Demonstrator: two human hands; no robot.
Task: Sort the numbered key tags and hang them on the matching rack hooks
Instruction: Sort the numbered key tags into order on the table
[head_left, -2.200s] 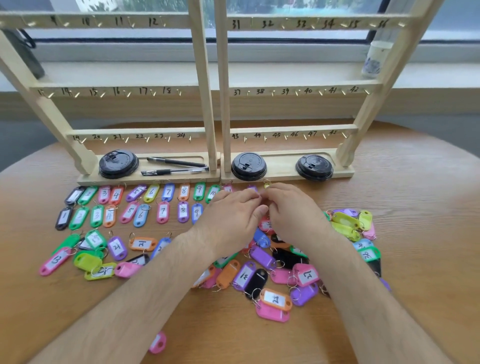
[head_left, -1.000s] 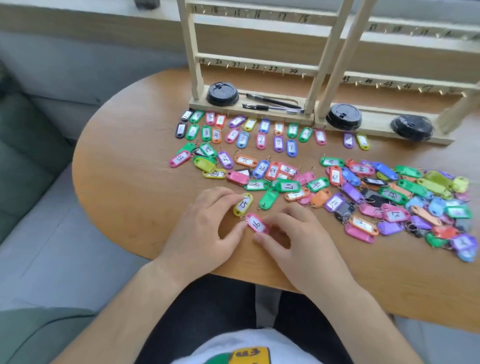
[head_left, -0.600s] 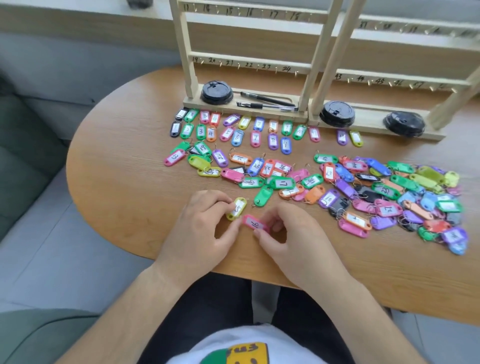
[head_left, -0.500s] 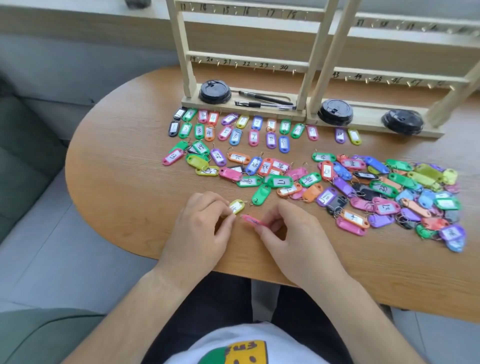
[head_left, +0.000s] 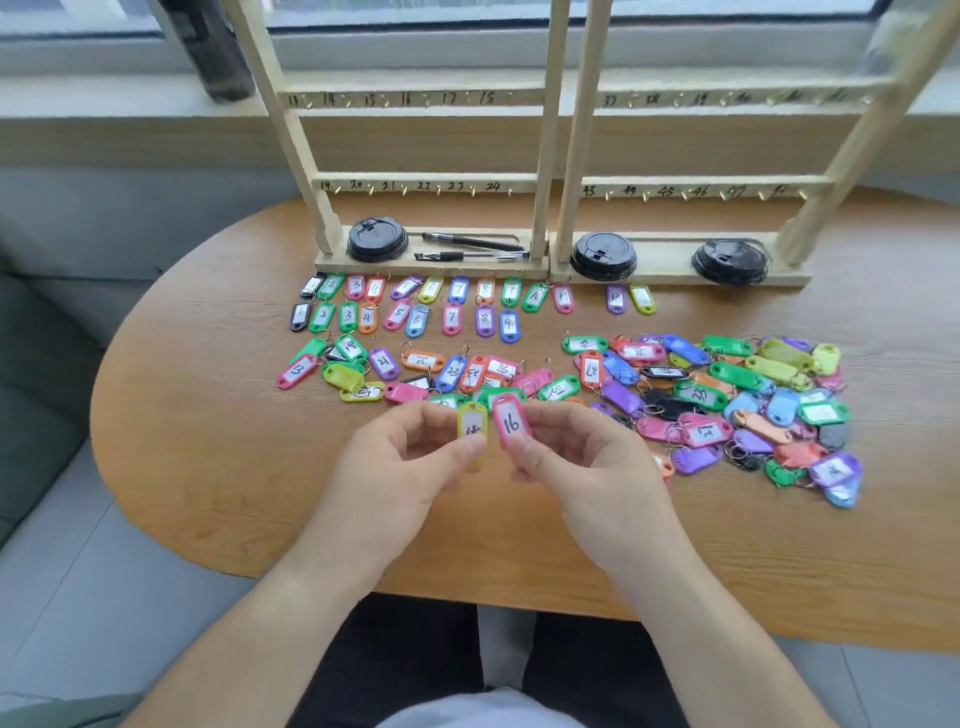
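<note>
Oval wooden table (head_left: 208, 467), grain running lengthwise. Grey floor (head_left: 78, 571) beyond its left end, green sofa (head_left: 31, 389) at the frame edge. Window and sill behind.

Rack (head_left: 550, 156): two pale wooden frames side by side at the table's far edge. Numbered rails with small hooks; 19–24 readable on the lowest left rail.

On the rack base: three black cup lids (head_left: 377, 240) and two black pens (head_left: 470, 248).

Dark bottle (head_left: 218, 52) on the sill, behind the rack's left post.

Just in front of the base: two sorted rows of tags (head_left: 415, 306). The row farther from the rack holds nine, marked 1 to 9.

Farther out from the rack, to its right: loose heap of tags (head_left: 727, 400), too many and too overlapped to count.

Both hands raised over the table, well in front of the rack's middle. Left hand (head_left: 395, 478) pinches one yellow tag (head_left: 471, 426), number partly covered by the thumb. Right hand (head_left: 587, 467) pinches one pink tag (head_left: 510, 422) marked 16. The two tags are upright and just beside each other.
</note>
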